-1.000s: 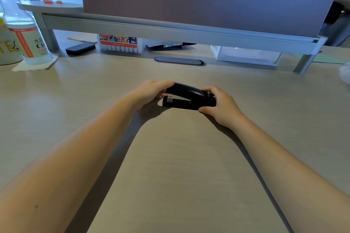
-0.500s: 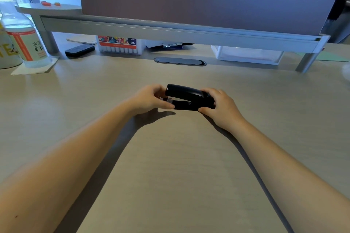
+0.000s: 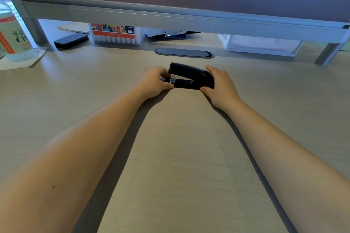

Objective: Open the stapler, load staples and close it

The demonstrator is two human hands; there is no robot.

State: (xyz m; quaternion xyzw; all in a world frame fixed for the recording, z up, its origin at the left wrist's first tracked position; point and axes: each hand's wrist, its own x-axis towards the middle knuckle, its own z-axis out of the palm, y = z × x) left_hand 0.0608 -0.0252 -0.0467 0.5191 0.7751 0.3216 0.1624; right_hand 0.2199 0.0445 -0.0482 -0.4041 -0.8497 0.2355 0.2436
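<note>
Left grip (image 3: 154, 81) pinching nose of black plastic stapler (image 3: 191, 78), right grip (image 3: 221, 83) clasping its rear; I see it on beige desk (image 3: 180, 157). Clear marker box (image 3: 115, 35) holds white pens; translucent bin (image 3: 261, 44), contents unclear.

On the left edge, the clear bottle (image 3: 13, 30) wears a white label with an orange stripe; it shows a Chinese character that looks like "水" above the cut-off letters "CI". Under the raised shelf, the marker box (image 3: 115, 34) carries "60" in white on a dark patch of its colourful label; the smaller print beside it is too small to read.
</note>
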